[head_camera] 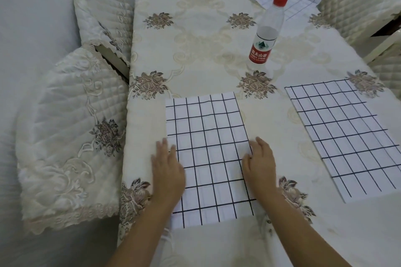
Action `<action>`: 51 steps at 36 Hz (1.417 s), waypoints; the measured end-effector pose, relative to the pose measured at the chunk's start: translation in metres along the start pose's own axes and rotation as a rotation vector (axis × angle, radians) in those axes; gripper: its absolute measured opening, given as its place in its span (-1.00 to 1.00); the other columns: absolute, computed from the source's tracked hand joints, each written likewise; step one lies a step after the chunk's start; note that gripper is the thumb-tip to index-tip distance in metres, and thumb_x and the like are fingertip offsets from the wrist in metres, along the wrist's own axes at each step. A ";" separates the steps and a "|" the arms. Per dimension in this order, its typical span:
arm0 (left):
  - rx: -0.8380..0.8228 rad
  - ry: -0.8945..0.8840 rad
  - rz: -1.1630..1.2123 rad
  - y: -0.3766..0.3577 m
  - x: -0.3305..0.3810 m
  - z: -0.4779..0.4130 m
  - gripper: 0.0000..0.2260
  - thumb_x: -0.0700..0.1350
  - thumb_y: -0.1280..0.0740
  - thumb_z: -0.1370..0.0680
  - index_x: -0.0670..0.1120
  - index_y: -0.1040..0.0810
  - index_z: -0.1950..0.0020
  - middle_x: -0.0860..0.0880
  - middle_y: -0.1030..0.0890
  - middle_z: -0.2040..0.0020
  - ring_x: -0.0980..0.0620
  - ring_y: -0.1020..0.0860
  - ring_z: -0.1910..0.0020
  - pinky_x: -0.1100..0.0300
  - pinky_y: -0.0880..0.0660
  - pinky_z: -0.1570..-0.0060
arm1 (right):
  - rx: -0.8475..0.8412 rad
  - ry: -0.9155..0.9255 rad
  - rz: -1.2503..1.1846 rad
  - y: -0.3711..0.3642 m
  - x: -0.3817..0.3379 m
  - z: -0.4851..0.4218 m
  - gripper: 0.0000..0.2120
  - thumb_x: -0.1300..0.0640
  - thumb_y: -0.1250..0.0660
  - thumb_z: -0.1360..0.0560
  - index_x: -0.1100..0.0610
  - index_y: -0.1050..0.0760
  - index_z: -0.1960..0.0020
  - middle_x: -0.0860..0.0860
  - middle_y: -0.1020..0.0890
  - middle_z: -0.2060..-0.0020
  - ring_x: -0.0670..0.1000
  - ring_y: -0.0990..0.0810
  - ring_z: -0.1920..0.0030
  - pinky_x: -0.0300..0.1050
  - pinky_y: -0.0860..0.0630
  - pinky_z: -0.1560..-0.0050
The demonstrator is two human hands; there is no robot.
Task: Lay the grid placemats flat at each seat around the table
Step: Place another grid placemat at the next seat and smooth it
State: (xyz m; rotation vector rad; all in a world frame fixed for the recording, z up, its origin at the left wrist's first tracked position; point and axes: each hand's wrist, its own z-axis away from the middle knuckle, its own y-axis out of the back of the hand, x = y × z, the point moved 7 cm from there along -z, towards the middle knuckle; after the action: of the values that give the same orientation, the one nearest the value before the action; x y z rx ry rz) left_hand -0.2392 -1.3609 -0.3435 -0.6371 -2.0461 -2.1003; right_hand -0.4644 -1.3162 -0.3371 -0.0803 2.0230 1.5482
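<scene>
Evidently both hands lay flat, fingers straight: left hand (pixel 167 169) on the near placemat's (pixel 208 154) left edge, right hand (pixel 259 165) on its right; long axis ran away across the desk (pixel 195 39).

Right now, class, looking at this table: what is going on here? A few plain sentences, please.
A person is laying out placemats. The left hand and right hand both rest flat on the side edges of the near placemat. A second placemat lies flat to its right. A third placemat lies rumpled at the far corner, behind an upright water bottle.
</scene>
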 end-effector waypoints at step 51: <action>0.028 0.338 0.142 0.003 -0.002 -0.061 -0.55 -0.16 0.02 -0.59 -0.19 -0.14 -0.49 -0.10 -0.04 -0.54 -0.05 0.05 -0.52 -0.10 0.17 -0.43 | -0.239 0.002 -0.041 -0.015 -0.041 -0.077 -0.56 0.20 -0.02 -0.49 0.30 -0.35 -0.33 0.24 -0.48 -0.24 0.24 -0.42 -0.25 0.05 -0.32 -0.23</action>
State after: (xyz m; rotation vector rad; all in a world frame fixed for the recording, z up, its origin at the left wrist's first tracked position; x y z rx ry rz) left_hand -0.2488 -1.4213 -0.3403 -0.3777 -1.7876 -1.9406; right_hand -0.4567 -1.4026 -0.3188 -0.2151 1.8181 1.7566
